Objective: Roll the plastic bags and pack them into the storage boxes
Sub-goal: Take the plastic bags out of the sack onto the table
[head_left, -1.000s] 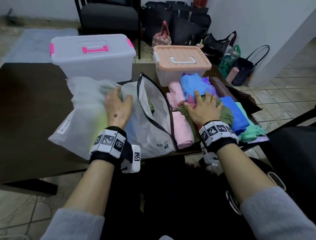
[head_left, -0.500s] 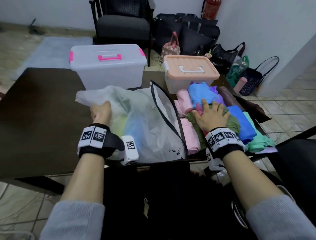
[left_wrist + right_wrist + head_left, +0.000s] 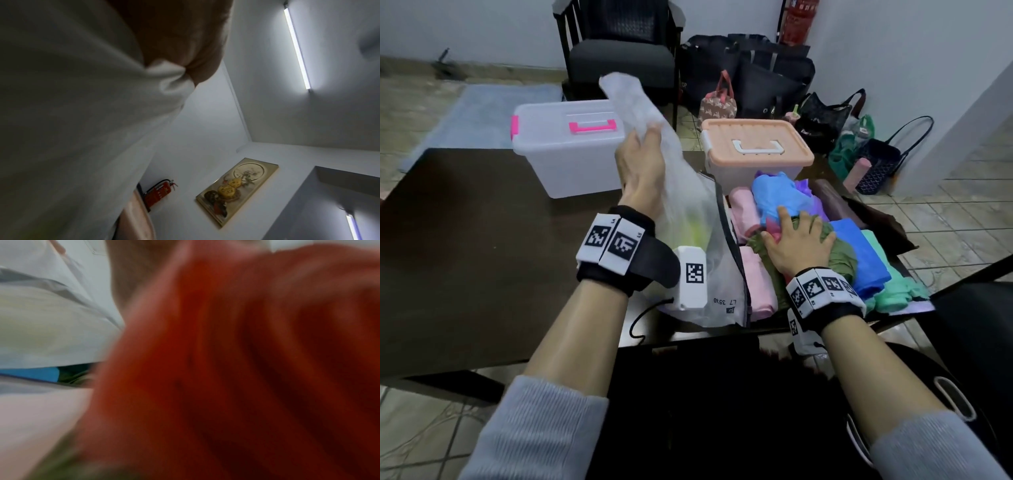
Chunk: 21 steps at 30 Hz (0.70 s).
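Observation:
My left hand [image 3: 642,154] grips a translucent white plastic bag [image 3: 640,109] and holds its end up above the dark table [image 3: 465,222]. The bag [image 3: 72,113] fills the left wrist view, pinched by my fingers [image 3: 197,65]. A second clear bag with a black zip edge [image 3: 722,274] lies flat beneath it. My right hand [image 3: 798,240] rests flat, fingers spread, on a pile of folded and rolled coloured bags [image 3: 859,260]. The right wrist view is a red-brown blur. Both storage boxes stand lidded: a clear one with a pink handle [image 3: 565,147] and a peach-lidded one [image 3: 756,150].
A black chair [image 3: 619,51] stands behind the table. Several dark handbags and totes [image 3: 774,78] sit on the tiled floor by the wall at the right. A red fire extinguisher [image 3: 798,20] stands in the corner. A black chair arm [image 3: 962,274] is at my right.
My left hand moved from the flat white bag to its left end, gripped it and lifted it up and right above the table. The right hand has stayed on the coloured pile.

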Motion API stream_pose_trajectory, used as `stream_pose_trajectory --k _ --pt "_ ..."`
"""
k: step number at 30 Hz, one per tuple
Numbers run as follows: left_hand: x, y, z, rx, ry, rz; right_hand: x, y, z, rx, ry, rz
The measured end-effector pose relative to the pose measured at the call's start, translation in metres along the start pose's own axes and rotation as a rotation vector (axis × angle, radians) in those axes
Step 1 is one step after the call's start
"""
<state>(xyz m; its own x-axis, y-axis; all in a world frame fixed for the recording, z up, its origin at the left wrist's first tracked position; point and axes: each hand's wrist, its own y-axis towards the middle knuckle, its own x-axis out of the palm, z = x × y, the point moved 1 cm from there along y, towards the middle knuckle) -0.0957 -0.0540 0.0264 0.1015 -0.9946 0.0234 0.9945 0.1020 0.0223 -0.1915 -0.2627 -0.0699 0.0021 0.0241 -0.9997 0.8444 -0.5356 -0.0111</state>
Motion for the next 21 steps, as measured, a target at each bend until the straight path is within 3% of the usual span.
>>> stream_pose_trajectory --k 6,14,18,21 --pt "0.001 0.002 0.051 0.076 -0.203 0.030 0.001 0.000 -0.001 0.003 -0.031 0.011" --pt "-0.058 0.028 0.022 -0.209 -0.375 0.233 0.001 -0.001 -0.002 -0.002 -0.053 0.011" --pt "-0.105 0.034 -0.009 -0.274 -0.171 0.397 -0.001 -0.002 -0.003 0.008 -0.022 -0.004" --pt "-0.139 0.031 -0.031 -0.347 0.048 0.428 -0.004 -0.001 -0.003 0.013 0.011 -0.018"
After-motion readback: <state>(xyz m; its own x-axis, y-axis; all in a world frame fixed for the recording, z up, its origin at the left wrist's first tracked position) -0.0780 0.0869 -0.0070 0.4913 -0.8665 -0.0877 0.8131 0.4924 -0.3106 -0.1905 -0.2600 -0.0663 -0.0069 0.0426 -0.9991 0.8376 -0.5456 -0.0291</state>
